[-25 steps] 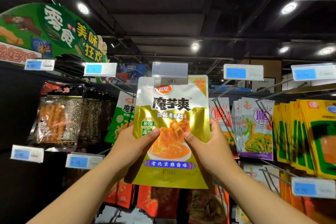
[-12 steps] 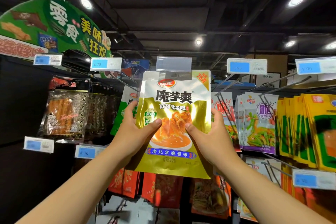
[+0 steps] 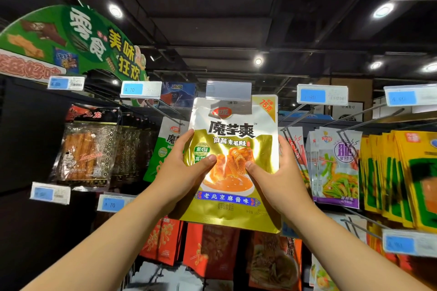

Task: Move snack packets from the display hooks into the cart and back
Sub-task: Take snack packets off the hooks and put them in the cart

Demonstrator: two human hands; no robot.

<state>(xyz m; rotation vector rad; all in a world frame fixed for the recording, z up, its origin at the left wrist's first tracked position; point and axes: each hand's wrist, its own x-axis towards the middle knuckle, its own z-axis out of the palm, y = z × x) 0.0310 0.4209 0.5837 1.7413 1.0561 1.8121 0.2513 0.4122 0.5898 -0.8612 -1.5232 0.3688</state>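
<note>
A gold and white snack packet is held up in front of the display, its top edge just under a blank price tag holder at the tip of a hook. My left hand grips its left edge, thumb on the front. My right hand grips the right edge the same way. The cart is out of view.
Green packets hang behind on the left, with clear packs of spicy strips further left. White and purple packets and yellow packets hang on the right. Red packets fill the row below. Bare hook wires jut forward.
Both hands have pushed the packet slightly up and toward the hook; its top now sits right under the blank tag holder. My grip is unchanged.
</note>
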